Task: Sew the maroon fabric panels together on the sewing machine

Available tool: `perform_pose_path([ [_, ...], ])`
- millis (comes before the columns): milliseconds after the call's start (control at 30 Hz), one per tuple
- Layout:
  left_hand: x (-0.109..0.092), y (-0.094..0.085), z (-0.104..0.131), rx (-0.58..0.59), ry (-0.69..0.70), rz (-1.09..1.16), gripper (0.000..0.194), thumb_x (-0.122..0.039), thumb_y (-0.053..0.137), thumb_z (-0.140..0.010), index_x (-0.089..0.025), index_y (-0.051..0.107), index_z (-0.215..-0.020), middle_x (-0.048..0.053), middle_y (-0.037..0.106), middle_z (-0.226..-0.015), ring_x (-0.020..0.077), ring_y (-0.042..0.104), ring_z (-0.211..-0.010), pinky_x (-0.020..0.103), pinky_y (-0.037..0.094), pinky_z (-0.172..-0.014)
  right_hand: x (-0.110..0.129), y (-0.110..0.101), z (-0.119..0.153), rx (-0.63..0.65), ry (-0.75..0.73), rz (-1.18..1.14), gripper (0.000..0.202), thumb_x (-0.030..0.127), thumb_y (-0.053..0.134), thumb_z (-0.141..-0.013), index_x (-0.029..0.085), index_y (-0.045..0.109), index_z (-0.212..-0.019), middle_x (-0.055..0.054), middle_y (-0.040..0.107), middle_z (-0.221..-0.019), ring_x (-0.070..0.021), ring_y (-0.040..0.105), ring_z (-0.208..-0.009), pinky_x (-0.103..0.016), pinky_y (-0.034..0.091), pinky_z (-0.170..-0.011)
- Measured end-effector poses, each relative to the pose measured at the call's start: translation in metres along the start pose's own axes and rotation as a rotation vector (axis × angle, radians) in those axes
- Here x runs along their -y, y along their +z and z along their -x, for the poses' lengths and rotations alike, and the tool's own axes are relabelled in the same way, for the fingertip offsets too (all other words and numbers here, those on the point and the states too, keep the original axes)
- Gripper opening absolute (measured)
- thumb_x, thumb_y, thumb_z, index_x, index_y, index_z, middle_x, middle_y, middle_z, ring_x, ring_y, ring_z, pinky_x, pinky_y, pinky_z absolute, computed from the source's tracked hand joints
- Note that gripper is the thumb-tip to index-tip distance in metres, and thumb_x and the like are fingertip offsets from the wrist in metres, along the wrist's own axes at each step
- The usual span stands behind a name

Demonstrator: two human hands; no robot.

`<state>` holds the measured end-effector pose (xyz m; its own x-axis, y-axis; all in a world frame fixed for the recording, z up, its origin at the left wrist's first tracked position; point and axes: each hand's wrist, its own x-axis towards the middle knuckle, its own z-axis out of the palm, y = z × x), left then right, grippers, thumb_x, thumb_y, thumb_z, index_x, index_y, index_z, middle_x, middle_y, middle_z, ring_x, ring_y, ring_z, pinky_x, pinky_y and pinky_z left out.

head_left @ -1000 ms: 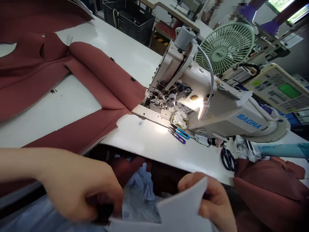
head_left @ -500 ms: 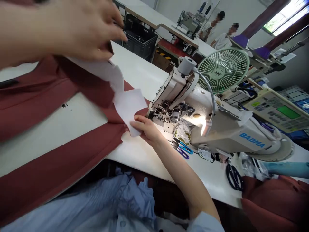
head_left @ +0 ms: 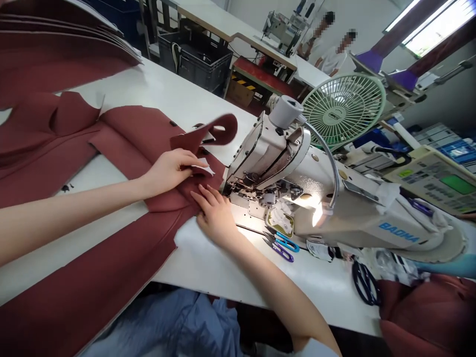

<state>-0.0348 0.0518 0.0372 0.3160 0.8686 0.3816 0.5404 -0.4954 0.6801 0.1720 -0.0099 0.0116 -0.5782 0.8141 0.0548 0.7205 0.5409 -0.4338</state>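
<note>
Your left hand pinches the cloth piece over the larger cloth, its length slanting right and away to a curl (now mostly maroon, earlier white); your right hand spreads flat.

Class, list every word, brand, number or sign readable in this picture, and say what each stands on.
"BAOMA", in blue letters on the cream-coloured metal sewing machine.
Too small or blurred to read: the print on the beige control panel with a green screen, the badge at the centre of the pale green round fan, and the white paper-like label beside the machine.
</note>
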Motion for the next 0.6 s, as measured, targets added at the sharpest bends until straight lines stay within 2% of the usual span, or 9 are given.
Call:
perform_pose_path([
  [100, -0.005, 0.026, -0.01, 0.112, 0.151, -0.087, 0.031, -0.022, 0.049, -0.094, -0.022, 0.077, -0.108, 0.006, 0.071, -0.102, 0.02, 0.063, -0.098, 0.032, 0.055, -0.084, 0.005, 0.006, 0.0, 0.032, -0.055, 0.204, 0.044, 0.029, 0.052, -0.1, 0.02, 0.057, -0.143, -0.014, 0.055, -0.149, -0.0352, 0.041, -0.14, -0.052, 0.042, -0.107],
  [167, -0.003, 0.04, -0.008, 0.245, 0.324, -0.227, 0.027, -0.023, 0.052, -0.096, -0.022, 0.077, -0.105, 0.007, 0.071, -0.099, 0.0217, 0.061, -0.098, 0.034, 0.053, -0.086, 0.004, 0.005, 0.007, 0.062, -0.1, 0.234, 0.041, 0.03, 0.05, -0.102, 0.02, 0.06, -0.14, -0.014, 0.061, -0.141, -0.0342, 0.047, -0.134, -0.05, 0.044, -0.103],
  [233, 0.001, 0.047, -0.002, 0.33, 0.454, -0.323, 0.024, -0.022, 0.052, -0.098, -0.021, 0.076, -0.103, 0.007, 0.071, -0.099, 0.0223, 0.06, -0.098, 0.035, 0.052, -0.089, 0.0, 0.004, 0.019, 0.06, -0.151, 0.223, 0.04, 0.027, 0.048, -0.102, 0.022, 0.06, -0.14, -0.012, 0.061, -0.142, -0.032, 0.048, -0.133, -0.047, 0.045, -0.1],
  [400, 0.01, 0.049, 0.013, 0.29, 0.511, -0.386, 0.026, -0.016, 0.047, -0.101, -0.019, 0.072, -0.104, 0.007, 0.072, -0.105, 0.0213, 0.06, -0.103, 0.033, 0.053, -0.09, -0.01, 0.007, 0.046, 0.007, -0.213, 0.155, 0.041, 0.026, 0.05, -0.101, 0.023, 0.06, -0.141, -0.012, 0.053, -0.151, -0.032, 0.047, -0.137, -0.046, 0.045, -0.101],
  [600, 0.017, 0.057, 0.008, 0.264, 0.525, -0.387, 0.029, -0.013, 0.042, -0.102, -0.016, 0.069, -0.111, 0.006, 0.074, -0.109, 0.0206, 0.063, -0.108, 0.032, 0.055, -0.094, -0.01, 0.01, 0.046, 0.011, -0.197, 0.147, 0.043, 0.028, 0.052, -0.1, 0.024, 0.059, -0.142, -0.013, 0.05, -0.153, -0.0335, 0.047, -0.14, -0.048, 0.046, -0.101],
])
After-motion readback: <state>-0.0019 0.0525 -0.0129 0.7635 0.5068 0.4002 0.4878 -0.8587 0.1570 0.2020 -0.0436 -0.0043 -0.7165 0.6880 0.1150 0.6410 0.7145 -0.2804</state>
